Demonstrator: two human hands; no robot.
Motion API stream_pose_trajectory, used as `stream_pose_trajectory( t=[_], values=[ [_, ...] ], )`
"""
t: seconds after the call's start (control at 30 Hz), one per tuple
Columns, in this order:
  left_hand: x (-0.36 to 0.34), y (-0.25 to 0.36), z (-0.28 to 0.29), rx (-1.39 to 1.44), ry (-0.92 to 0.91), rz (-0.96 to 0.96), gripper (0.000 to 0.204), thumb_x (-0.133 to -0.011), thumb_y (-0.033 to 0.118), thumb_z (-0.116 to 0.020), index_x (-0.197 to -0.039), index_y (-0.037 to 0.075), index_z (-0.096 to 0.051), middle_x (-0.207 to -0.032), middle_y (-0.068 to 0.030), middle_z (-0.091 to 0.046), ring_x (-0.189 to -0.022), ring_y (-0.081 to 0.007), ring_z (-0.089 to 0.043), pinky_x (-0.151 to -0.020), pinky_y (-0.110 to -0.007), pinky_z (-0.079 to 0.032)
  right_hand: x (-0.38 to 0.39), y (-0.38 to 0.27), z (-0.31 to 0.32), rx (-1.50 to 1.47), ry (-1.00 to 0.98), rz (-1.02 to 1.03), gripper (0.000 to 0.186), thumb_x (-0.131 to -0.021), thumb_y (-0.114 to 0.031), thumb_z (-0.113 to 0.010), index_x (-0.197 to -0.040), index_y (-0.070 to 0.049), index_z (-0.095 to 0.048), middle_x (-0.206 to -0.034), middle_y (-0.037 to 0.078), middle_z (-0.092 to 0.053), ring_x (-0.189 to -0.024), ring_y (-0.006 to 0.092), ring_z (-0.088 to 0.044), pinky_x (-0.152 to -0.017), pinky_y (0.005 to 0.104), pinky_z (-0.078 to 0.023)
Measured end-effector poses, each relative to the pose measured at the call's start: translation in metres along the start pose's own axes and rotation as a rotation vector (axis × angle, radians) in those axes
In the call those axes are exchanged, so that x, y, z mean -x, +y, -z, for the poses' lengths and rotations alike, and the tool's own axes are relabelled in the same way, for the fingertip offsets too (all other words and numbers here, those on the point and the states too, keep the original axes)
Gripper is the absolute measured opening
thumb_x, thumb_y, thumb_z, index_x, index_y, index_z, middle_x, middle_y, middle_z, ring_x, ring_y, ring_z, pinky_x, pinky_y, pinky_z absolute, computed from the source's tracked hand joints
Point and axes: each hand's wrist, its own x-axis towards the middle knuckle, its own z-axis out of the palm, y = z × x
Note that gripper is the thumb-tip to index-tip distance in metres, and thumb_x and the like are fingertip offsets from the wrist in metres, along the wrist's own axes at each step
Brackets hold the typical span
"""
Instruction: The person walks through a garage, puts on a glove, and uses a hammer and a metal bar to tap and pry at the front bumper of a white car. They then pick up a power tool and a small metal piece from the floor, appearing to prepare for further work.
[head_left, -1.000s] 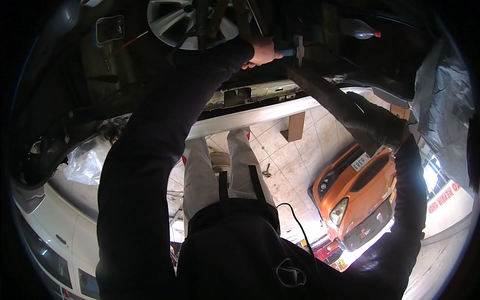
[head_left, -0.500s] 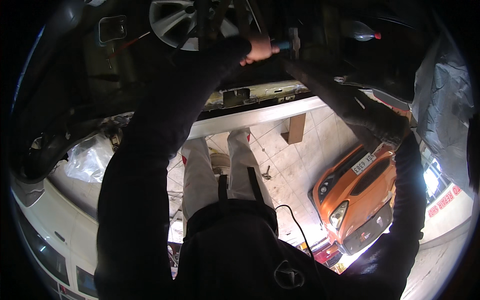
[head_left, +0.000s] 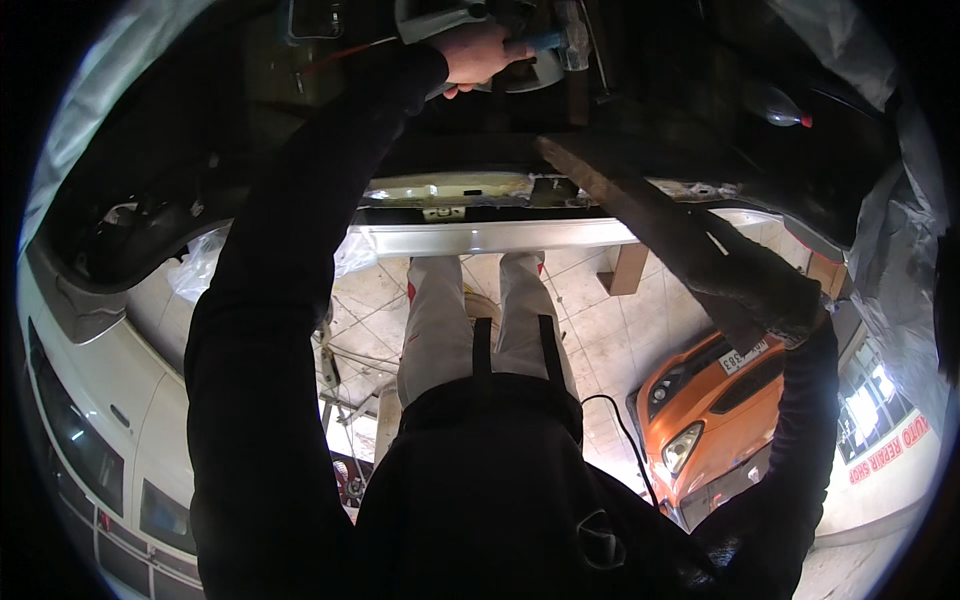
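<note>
My left hand (head_left: 472, 58) is closed around a blue-handled hammer (head_left: 574, 40), held up over the dark interior of a car's rear, near a silver wheel (head_left: 435, 15). My dark-gloved right hand (head_left: 790, 305) is closed on a long, flat brown bar (head_left: 600, 180), which slants up leftward to a tip below the hammer, apart from its head. The bar crosses the worn metal edge (head_left: 450, 188) and the silver strip (head_left: 470, 238) along the opening. Whether the bar is wood or metal I cannot tell.
A red screwdriver (head_left: 345, 57), a clear tray (head_left: 315, 20) and a bottle (head_left: 780, 110) lie inside. Plastic sheeting (head_left: 895, 220) hangs right. An orange car (head_left: 680, 420) and a white car (head_left: 130, 420) are parked around. A brown block (head_left: 620, 270) is on the tiled floor.
The view has shifted, with the wheel now farther right. My left hand has moved up and left with the hammer, away from the bar's tip. My gloved right hand sits lower in the picture.
</note>
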Motion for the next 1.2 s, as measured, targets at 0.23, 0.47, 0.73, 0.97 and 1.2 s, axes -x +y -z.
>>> stream_pose_trajectory(
  t=[0.23, 0.47, 0.73, 0.97, 1.2],
  values=[
    [0.074, -0.032, 0.050, -0.010, -0.046, 0.045, 0.050, -0.107, 0.052, -0.048, -0.099, 0.003, -0.055, -0.053, -0.0017, -0.041, -0.034, -0.0142, -0.044, -0.031, -0.034, -0.039, -0.058, -0.037, -0.042, -0.043, -0.143, 0.059, 0.060, -0.105, -0.009, -0.053, -0.161, -0.002, -0.031, -0.166, 0.013, -0.036, -0.152, 0.0219, -0.038, -0.128, 0.0370, -0.029],
    [0.089, -0.071, 0.046, 0.006, -0.239, 0.141, 0.053, -0.106, 0.054, -0.050, -0.095, 0.002, -0.057, -0.056, -0.0016, -0.043, -0.035, -0.0131, -0.045, -0.032, -0.033, -0.042, -0.077, -0.062, -0.080, 0.407, -0.114, 0.115, 0.060, -0.105, -0.009, -0.051, -0.161, -0.002, -0.030, -0.164, 0.014, -0.038, -0.150, 0.0205, -0.040, -0.127, 0.0348, -0.030],
    [0.055, -0.074, 0.077, -0.044, -0.160, -0.023, 0.061, -0.104, 0.064, -0.046, -0.105, 0.004, -0.057, -0.060, -0.0029, -0.047, -0.039, -0.0131, -0.047, -0.035, -0.033, -0.047, -0.080, -0.060, -0.088, 0.985, -0.073, 0.246, 0.059, -0.105, -0.008, -0.050, -0.161, -0.001, -0.029, -0.161, 0.014, -0.041, -0.149, 0.0188, -0.041, -0.126, 0.0323, -0.031],
    [0.080, -0.094, 0.038, -0.067, -0.223, 0.162, 0.055, -0.106, 0.057, -0.048, -0.096, 0.004, -0.055, -0.060, -0.0041, -0.049, -0.040, -0.0161, -0.047, -0.037, -0.036, -0.047, -0.096, -0.046, -0.084, 1.397, -0.087, 0.412, 0.059, -0.105, -0.007, -0.048, -0.161, -0.001, -0.028, -0.160, 0.015, -0.043, -0.147, 0.0174, -0.042, -0.125, 0.0300, -0.032],
    [0.104, -0.094, 0.071, -0.245, -0.230, 0.226, 0.046, -0.107, 0.051, -0.050, -0.095, 0.008, -0.059, -0.058, -0.0033, -0.049, -0.042, -0.0156, -0.050, -0.039, -0.037, -0.047, -0.099, -0.089, -0.089, 1.216, -0.092, 0.433, 0.057, -0.105, -0.005, -0.049, -0.159, -0.001, -0.032, -0.151, 0.015, -0.052, -0.138, 0.0184, -0.051, -0.119, 0.0304, -0.039]
  ],
)
